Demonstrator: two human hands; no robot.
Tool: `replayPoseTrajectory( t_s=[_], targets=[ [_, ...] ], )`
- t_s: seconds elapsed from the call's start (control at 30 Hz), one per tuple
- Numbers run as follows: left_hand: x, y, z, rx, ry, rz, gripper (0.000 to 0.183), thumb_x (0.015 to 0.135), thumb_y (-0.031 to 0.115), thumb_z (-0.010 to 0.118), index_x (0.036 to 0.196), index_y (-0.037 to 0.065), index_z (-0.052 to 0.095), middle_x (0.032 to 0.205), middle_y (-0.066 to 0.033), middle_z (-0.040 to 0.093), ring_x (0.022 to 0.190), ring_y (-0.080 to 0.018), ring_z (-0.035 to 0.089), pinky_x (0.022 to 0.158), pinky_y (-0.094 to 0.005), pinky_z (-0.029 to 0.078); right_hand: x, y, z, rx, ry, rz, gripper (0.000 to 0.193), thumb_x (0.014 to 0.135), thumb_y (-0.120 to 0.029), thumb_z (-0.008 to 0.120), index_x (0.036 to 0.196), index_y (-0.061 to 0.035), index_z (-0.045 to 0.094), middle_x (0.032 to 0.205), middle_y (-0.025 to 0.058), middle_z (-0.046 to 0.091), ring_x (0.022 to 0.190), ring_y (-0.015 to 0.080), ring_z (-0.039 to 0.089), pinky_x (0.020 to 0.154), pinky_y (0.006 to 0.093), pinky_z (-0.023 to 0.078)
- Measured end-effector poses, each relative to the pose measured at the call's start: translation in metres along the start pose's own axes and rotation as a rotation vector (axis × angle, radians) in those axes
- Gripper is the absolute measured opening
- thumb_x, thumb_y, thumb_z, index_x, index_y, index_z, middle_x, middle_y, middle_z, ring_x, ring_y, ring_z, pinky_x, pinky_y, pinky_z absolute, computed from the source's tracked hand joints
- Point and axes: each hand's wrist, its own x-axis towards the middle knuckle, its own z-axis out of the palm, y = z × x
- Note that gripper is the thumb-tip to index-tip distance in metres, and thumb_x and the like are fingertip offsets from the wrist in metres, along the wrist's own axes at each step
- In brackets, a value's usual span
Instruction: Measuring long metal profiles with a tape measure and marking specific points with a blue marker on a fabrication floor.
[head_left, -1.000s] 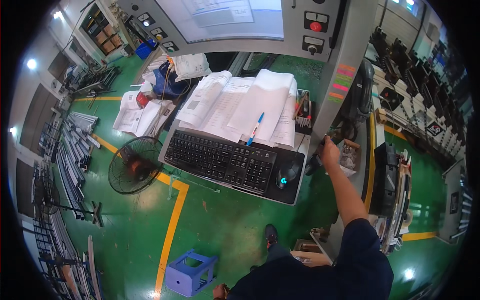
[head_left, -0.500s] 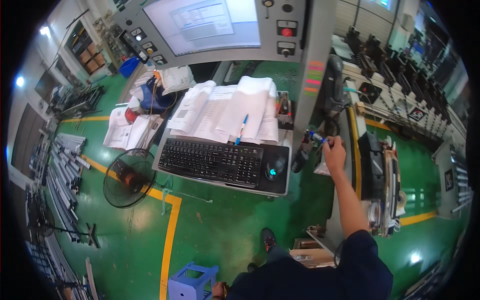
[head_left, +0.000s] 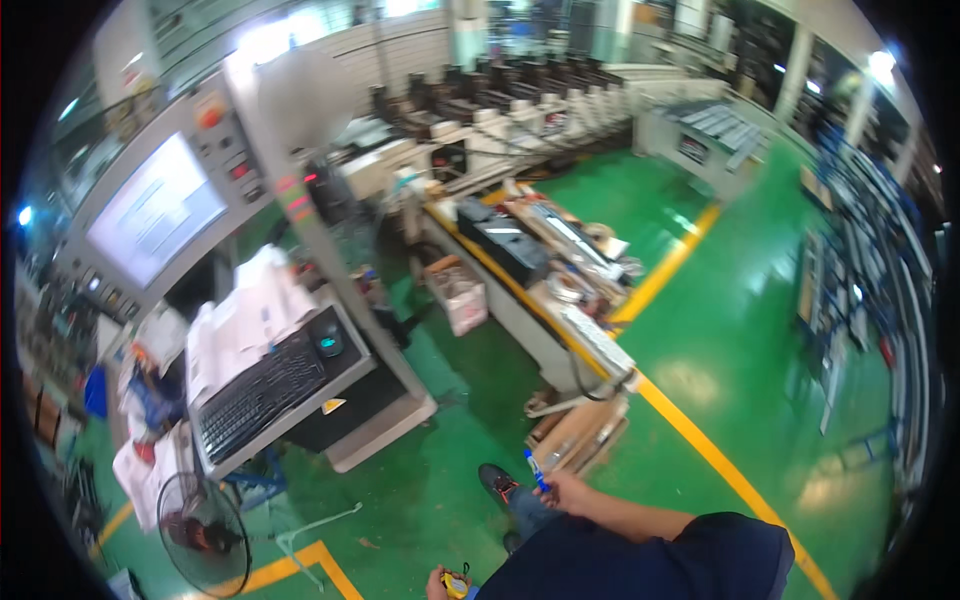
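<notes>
Right hand (head_left: 566, 490) low in the view, fingers closed around a blue pen (head_left: 536, 468); the pen sticks up and to the left out of the fist, over the green floor (head_left: 440, 470). Forearm bare, dark blue sleeve behind it.

Left hand (head_left: 440, 581) at the very bottom edge, partly cut off. It is curled on a small yellow object (head_left: 456, 580) with a dark spot on it, possibly a tape measure; too small and too close to the rim to be sure. Hands apart from each other, with the person's dark blue trousers between them. One dark shoe with an orange trim (head_left: 497, 483) just left of the pen hand.

Surroundings:
- Control console to the left, tilted by the lens: a lit monitor (head_left: 156, 210) above, a red round button (head_left: 210, 115) at the top of its panel.
- Below the monitor, a black keyboard (head_left: 258, 396) on a grey shelf, a black trackball with a green glow (head_left: 326, 343) at its right end, white papers (head_left: 245, 315) stacked behind the keyboard.
- A black floor fan (head_left: 202, 533) at lower left, beside yellow floor tape.
- A long workbench (head_left: 540, 300) runs diagonally through the middle, crowded with tools and boxes, well apart from both hands.
- A yellow line (head_left: 700, 440) crosses the floor to the right of the bench.
- Machine rows in the far background, blurred
</notes>
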Motion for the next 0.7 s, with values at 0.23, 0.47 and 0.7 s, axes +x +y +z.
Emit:
replayPoseTrajectory(
  t_s=[0.23, 0.47, 0.7],
  targets=[
    [-0.024, -0.013, 0.13, 0.456, -0.387, -0.182, 0.032, 0.099, 0.039, 0.062, 0.081, 0.012, 0.061, 0.07, -0.0016, 0.059, 0.064, -0.0182, 0.059, 0.056, -0.0336, 0.049, -0.109, 0.036, -0.046, -0.018, -0.204, -0.105, 0.025, 0.097, -0.02, 0.058, 0.121, -0.0134, 0.058, 0.111, 0.0051, 0.074, 0.093, 0.014, 0.067, 0.075, 0.0314, 0.048],
    [-0.076, -0.106, 0.346, 0.689, -0.679, -0.143, 0.037, 0.103, 0.037, 0.058, 0.104, 0.0, 0.061, 0.077, -0.0115, 0.063, 0.072, -0.0249, 0.064, 0.074, -0.0424, 0.055, -0.207, -0.025, -0.127, -0.129, 0.006, -0.537, 0.014, 0.091, -0.021, 0.07, 0.101, -0.0113, 0.07, 0.099, 0.0003, 0.071, 0.087, 0.0116, 0.064, 0.074, 0.0269, 0.047],
    [-0.106, -0.305, 0.536, 1.13, -1.019, -0.255, 0.04, 0.105, 0.042, 0.053, 0.111, 0.004, 0.064, 0.08, -0.0071, 0.067, 0.074, -0.016, 0.065, 0.072, -0.0299, 0.054, -0.314, -0.02, -0.32, 0.206, 0.091, -0.693, 0.029, 0.088, -0.014, 0.074, 0.113, -0.001, 0.068, 0.099, 0.0079, 0.071, 0.089, 0.0178, 0.067, 0.083, 0.0332, 0.053]
  ],
)
